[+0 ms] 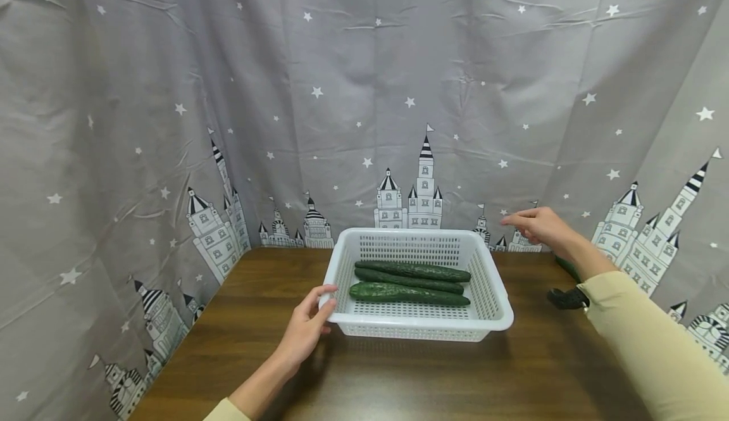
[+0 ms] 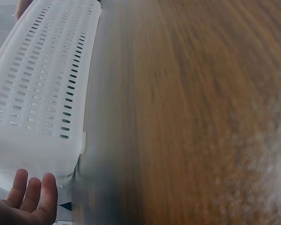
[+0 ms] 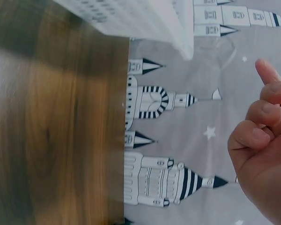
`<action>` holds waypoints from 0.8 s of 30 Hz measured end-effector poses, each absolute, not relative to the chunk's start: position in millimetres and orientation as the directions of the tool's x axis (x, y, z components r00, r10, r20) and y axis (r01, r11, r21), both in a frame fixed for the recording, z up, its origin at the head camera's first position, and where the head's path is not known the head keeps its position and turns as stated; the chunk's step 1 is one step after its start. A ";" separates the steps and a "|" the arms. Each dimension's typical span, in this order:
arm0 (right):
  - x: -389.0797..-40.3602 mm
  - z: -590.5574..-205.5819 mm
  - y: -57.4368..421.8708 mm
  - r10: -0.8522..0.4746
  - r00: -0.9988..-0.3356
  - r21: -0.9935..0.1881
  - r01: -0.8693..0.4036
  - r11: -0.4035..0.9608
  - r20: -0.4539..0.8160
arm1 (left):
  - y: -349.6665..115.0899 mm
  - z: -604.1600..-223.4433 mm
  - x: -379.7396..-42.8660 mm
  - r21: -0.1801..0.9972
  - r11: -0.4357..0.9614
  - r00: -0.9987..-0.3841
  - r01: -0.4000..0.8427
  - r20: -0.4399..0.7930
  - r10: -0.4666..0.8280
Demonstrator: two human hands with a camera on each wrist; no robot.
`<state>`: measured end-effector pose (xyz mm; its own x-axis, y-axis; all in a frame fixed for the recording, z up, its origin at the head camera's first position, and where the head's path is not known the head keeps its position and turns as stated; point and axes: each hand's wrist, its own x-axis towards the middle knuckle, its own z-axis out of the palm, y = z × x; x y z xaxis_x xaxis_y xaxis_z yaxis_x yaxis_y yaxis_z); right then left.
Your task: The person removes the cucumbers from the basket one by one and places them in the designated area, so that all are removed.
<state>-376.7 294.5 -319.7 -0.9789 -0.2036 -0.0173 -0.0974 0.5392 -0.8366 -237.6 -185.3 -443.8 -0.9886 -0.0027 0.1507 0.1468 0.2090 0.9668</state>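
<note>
A white perforated plastic basket [image 1: 418, 323] stands on the wooden table, with three dark green cucumbers [image 1: 410, 292] lying lengthwise in it. My left hand [image 1: 305, 325] grips the basket's rim at its near left corner, thumb towards the front. In the left wrist view, curled fingers [image 2: 48, 197] show beside the basket's end wall. Raised beyond the basket's right side, my right hand [image 1: 538, 226] is in the air, fingers loosely bent and holding nothing. The right wrist view shows these bent fingers [image 3: 267, 112] against the curtain, apart from the basket.
Partly hidden behind the right forearm, another green cucumber [image 1: 567, 268] and a dark, handle-like object [image 1: 566, 298] lie on the table [image 1: 273, 269]. A grey curtain [image 1: 342, 60] printed with stars and castles hangs along the back and sides.
</note>
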 end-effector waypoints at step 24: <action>-410.7 -335.4 211.1 -0.461 -0.877 -0.851 -0.134 0.508 -0.137 | -184.0 -443.8 -236.6 0.970 0.199 -0.990 0.141 0.145 -0.001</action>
<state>-410.7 211.1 -335.4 -0.8767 -0.4611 -0.1374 -0.1336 0.5077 -0.8511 -236.6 -184.0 -443.8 -0.9895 -0.0008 0.1445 0.1415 0.1993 0.9697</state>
